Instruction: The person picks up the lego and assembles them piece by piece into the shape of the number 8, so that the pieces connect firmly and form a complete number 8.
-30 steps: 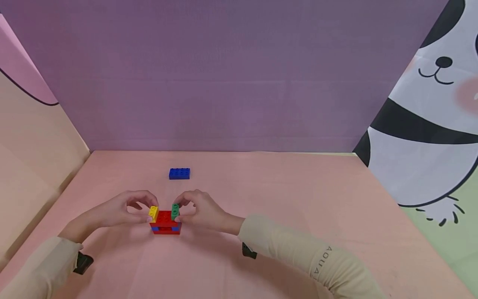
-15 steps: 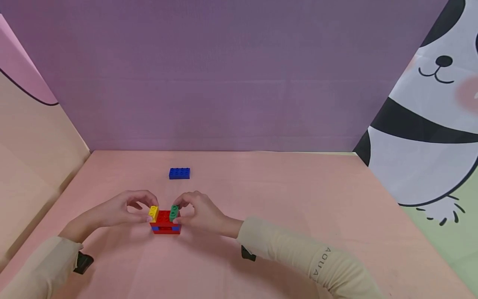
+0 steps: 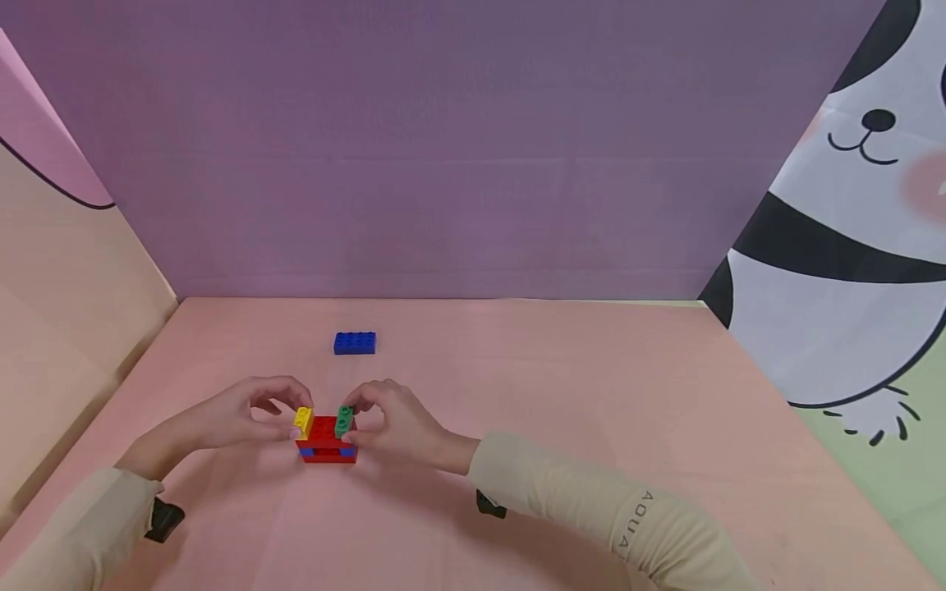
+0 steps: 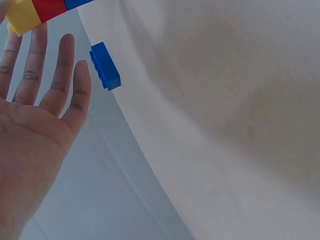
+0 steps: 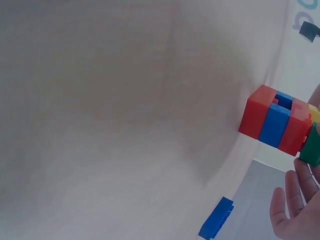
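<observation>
A stack of toy bricks stands on the table, its top a red brick [image 3: 325,431], with blue bricks [image 5: 274,125] and another red brick [image 5: 257,111] beneath. My left hand [image 3: 240,413] pinches a yellow brick [image 3: 304,422] at the stack's left end. At the right end my right hand [image 3: 402,425] holds a green brick [image 3: 344,421] between thumb and finger. In the right wrist view the green brick looks slightly askew on the red one. In the left wrist view the yellow brick [image 4: 24,16] sits against the red brick, with several fingers stretched out beside it.
A loose blue brick [image 3: 355,343] lies on the pink table [image 3: 591,386] behind the stack. A purple wall panel [image 3: 443,164] rises at the table's back edge, with a panda picture [image 3: 850,328] on the right side.
My right hand has shifted slightly left and toward me, bringing the green brick a little inward with a small tilt. My left hand and the yellow brick stay in place.
</observation>
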`<state>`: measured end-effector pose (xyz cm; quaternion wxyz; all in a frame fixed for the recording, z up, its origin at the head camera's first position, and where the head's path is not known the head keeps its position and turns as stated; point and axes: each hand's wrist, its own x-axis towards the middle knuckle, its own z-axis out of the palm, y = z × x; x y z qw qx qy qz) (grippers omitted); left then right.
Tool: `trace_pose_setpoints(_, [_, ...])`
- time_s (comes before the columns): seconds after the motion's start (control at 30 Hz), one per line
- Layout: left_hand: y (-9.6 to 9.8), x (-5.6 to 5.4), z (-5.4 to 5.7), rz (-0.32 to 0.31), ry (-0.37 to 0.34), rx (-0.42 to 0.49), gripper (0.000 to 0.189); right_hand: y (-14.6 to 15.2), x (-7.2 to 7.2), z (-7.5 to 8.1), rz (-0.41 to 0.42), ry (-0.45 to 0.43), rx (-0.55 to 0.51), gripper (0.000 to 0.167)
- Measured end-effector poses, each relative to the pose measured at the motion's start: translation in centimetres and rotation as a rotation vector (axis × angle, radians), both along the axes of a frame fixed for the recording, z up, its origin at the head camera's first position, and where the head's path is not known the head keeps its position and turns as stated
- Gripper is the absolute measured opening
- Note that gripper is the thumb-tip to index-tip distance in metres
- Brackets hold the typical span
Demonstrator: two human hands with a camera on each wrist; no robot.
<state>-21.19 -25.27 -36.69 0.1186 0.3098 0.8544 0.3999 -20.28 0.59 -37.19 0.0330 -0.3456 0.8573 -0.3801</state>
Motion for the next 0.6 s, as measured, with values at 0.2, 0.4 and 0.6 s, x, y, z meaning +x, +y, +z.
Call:
trace_pose_setpoints(0.2, [-0.05, 0.02, -0.02, 0.003, 0.028, -0.018, 0.029, -0.08, 0.09, 0.08, -0.006, 0.047, 0.019, 0.028])
trace_pose_setpoints(0.4, [-0.05, 0.03, 0.0, 0.006, 0.037, -0.024, 0.03, -0.17, 0.13, 0.29, -0.024, 0.037, 0.036, 0.029])
trace_pose_setpoints(0.6, [-0.01, 0.02, -0.03, 0.01, 0.023, -0.013, 0.033, -0.33, 0.15, 0.45, -0.028, 0.046, 0.06, 0.028])
